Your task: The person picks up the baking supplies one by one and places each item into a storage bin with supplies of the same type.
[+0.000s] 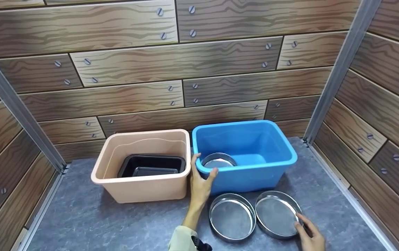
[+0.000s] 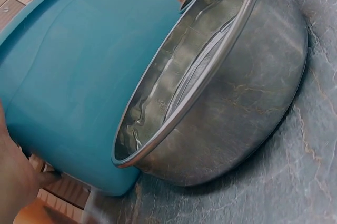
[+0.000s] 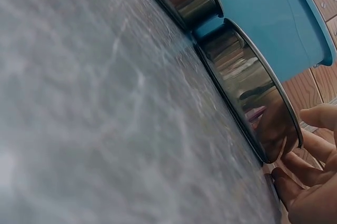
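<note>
My left hand (image 1: 200, 184) rests at the front left corner of the blue bin (image 1: 245, 179), thumb at the front and fingers extended along the left side. Inside that bin lies a small round metal cake pan (image 1: 219, 161), partly hidden by the front wall. Two larger round pans stand on the tabletop before the bin: a left pan (image 1: 232, 219) and a right pan (image 1: 277, 214), side by side. At the right pan's right edge is my right hand (image 1: 311, 234). Its fingertips (image 3: 290, 162) are close against the outer wall, fingers spread rather than closed on it.
To the left stands a beige bin (image 1: 143, 190) with a black rectangular loaf pan (image 1: 152, 170) inside. Wood-patterned walls (image 1: 220, 55) and metal corner posts (image 1: 337, 69) enclose the grey marbled tabletop (image 1: 88, 223).
</note>
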Motion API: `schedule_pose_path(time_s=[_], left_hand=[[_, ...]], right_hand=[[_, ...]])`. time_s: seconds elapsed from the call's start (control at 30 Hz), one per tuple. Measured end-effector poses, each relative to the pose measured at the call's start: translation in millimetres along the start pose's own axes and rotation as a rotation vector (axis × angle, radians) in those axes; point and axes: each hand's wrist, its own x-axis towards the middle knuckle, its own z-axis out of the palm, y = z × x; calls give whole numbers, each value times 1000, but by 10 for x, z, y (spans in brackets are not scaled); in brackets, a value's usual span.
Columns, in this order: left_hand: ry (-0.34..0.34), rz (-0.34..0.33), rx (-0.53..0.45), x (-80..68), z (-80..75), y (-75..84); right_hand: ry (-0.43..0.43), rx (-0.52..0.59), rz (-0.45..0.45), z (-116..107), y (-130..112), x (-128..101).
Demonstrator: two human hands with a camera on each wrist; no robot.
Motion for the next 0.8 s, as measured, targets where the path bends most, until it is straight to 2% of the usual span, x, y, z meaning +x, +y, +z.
schedule_pose_path(time_s=[0.17,0.3,0.5,0.6,0.73,0.8], left_hand=[[-8,-13,0,-14,-4,2],[-17,-31,11,-23,-14,-3],[-20,-38,30,-21,-29,-10],[-24,-39,28,-12,-33,-6],[-34,-43,23,-3,-32,10],[-34,-46,21,-2,-31,18]], right_hand=[[-97,-143,57,-41,-45,15],[-167,-155,87,-62,-62,20],[-155,-109,114,-83,-63,-8],[-162,-141,130,-97,-113,-4],[-156,-131,112,-84,-146,10],[-138,-99,76,-62,-137,6]])
